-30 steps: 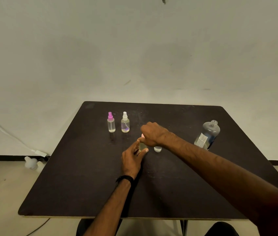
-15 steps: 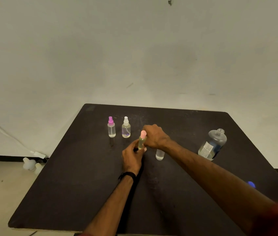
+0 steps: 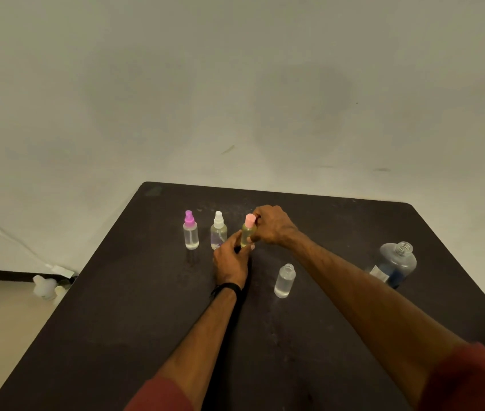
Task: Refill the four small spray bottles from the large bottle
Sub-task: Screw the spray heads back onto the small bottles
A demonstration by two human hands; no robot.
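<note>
Dark bench under a pale wall: left hand grips the pink-capped bottle to steady it while right hand pinches its cap, likely tightening; open bottle waits right of the grip.

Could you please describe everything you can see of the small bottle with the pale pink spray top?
The pink-topped bottle is small, clear plastic, yellowish-looking inside, and stands upright on the dark table, third in a row of capped spray bottles. The left hand grips its lower body; the right hand pinches its pale pink spray top.
</note>
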